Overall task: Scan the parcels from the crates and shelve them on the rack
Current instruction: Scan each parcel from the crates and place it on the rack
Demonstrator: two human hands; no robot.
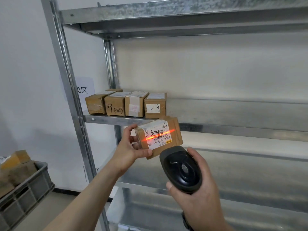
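My left hand [131, 147] grips a small brown cardboard parcel [175, 130] by its left end, holding it up in front of the metal rack [216, 126]. An orange-red scan line runs across the parcel's white label. My right hand [196, 195] grips a black handheld scanner [180, 167], which is aimed at the label from just below and to the right. Several brown parcels [126, 104] stand in a row at the left end of the rack's middle shelf, just above the held parcel.
A grey plastic crate [33, 185] with more cardboard parcels sits on the floor at lower left. The rack's upright post [66, 80] stands between crate and shelves. The middle shelf extends to the right of the parcel row, with lower shelves beneath. White wall at left.
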